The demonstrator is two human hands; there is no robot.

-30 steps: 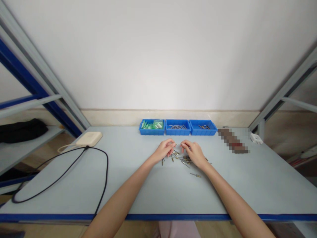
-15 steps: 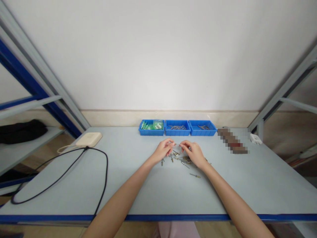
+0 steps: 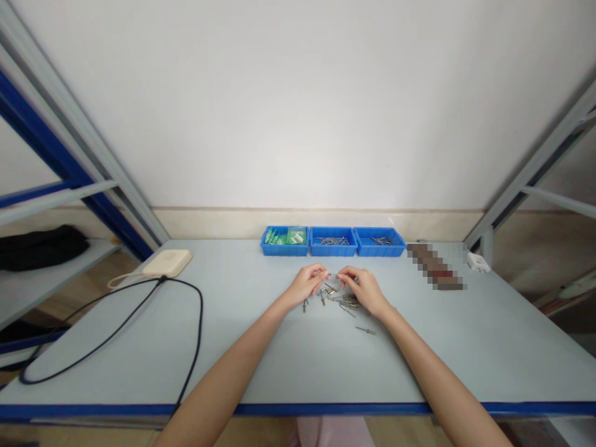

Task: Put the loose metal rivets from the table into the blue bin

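Note:
My left hand (image 3: 308, 280) and my right hand (image 3: 362, 285) come close together above the table, each with the fingertips pinched. Between them they hold a small, thin blind rivet (image 3: 332, 275), mostly covered by the fingers. Below the hands lies a loose pile of blind rivets (image 3: 347, 302), with thin steel pins and brassy bodies. The right hand partly hides this pile. One single rivet (image 3: 365, 330) lies apart, nearer to me, and another rivet (image 3: 304, 306) lies by the left wrist.
Behind my hands three blue bins stand side by side: a left bin (image 3: 285, 251) with green-and-white packets, a middle bin (image 3: 333, 251) with thin metal pins, a right bin (image 3: 380, 251) with fewer pins. A black cable (image 3: 200, 323) loops at left, by a white box (image 3: 167, 263). A white plug (image 3: 478, 262) lies right.
The hands stay pinched around the small rivet, with only a slight shift of the fingers. The rivets on the table lie as before.

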